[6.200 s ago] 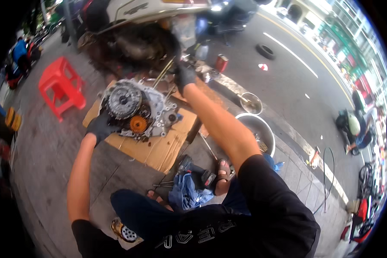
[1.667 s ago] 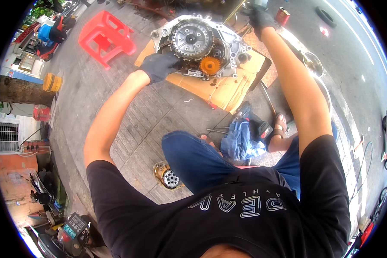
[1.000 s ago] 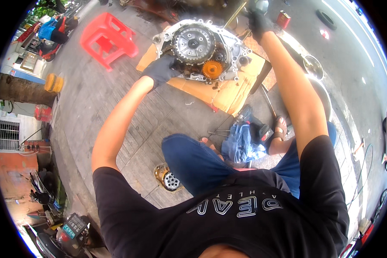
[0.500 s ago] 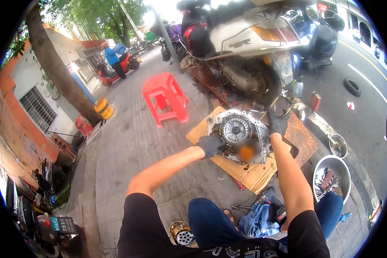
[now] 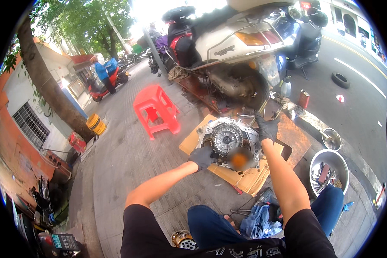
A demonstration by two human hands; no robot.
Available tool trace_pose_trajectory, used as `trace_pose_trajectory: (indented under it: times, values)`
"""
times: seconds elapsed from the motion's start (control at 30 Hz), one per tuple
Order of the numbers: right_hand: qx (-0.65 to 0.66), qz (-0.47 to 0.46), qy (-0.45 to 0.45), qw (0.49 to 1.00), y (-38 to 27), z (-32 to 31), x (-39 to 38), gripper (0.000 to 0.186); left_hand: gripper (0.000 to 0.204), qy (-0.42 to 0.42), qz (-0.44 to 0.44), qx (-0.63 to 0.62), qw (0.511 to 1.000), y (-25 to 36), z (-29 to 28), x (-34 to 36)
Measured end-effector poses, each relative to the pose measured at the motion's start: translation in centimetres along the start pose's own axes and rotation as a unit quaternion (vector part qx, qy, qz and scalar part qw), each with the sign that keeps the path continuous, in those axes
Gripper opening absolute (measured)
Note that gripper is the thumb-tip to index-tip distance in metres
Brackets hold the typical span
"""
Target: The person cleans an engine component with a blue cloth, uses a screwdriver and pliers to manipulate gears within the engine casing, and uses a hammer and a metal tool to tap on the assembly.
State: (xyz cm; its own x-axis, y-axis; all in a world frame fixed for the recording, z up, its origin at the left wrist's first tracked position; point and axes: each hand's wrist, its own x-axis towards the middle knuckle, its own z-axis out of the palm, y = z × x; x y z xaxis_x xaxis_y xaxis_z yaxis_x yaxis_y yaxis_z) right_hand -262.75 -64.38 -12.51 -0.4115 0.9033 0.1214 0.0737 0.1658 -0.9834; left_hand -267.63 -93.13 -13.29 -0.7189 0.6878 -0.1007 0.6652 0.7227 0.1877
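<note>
An opened engine case (image 5: 253, 155) of bare metal lies on flattened cardboard in front of me. Its toothed round clutch (image 5: 226, 139) faces up, and a blurred orange-brown spot covers the part just below it. My left hand (image 5: 203, 158), in a dark glove, is closed on the case's near left edge. At the right edge, my right hand (image 5: 268, 130), gloved the same way, grips the rim of the case; some of its fingertips are hidden. Both forearms are bare and stretched forward.
Cardboard (image 5: 245, 182) lies partly over a rusty plate (image 5: 297, 136). Right of me stand a metal basin (image 5: 345, 165) of parts and a small pot (image 5: 336, 136). A red stool (image 5: 152, 101) is ahead left, a scooter (image 5: 228, 43) beyond. Blue cloth (image 5: 258, 221) lies by my feet.
The whole view has shifted, so the scene sits a little lower and further left. Both hands keep about the same places on the engine case.
</note>
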Motion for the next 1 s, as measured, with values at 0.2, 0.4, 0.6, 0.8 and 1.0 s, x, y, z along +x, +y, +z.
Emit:
trace_pose_trajectory:
  times: [0.2, 0.4, 0.6, 0.8, 1.0]
  values:
    - [0.015, -0.008, -0.010, 1.000, -0.5, -1.1, -0.6, 0.124, 0.031, -0.043, 0.061, 0.113, 0.991, 2.2, -1.8, -1.7]
    - [-0.006, 0.011, -0.007, 1.000, 0.2, -0.7, 0.0, 0.117, 0.020, -0.055, 0.197, 0.252, 0.946, 1.4, -1.9, -0.8]
    - [-0.033, 0.040, -0.067, 0.996, -2.9, -2.0, -2.0, 0.106, 0.040, 0.060, 0.014, -0.145, 0.988, 0.3, -0.4, -1.6]
    - [-0.031, 0.011, -0.043, 0.999, -1.2, -2.1, -1.4, 0.113, 0.020, 0.017, 0.134, 0.097, 0.986, 1.0, -1.1, -2.6]
    - [-0.014, -0.015, -0.009, 1.000, 0.1, -1.5, 0.0, 0.116, 0.019, -0.076, 0.182, 0.226, 0.954, 3.7, -4.4, -4.7]
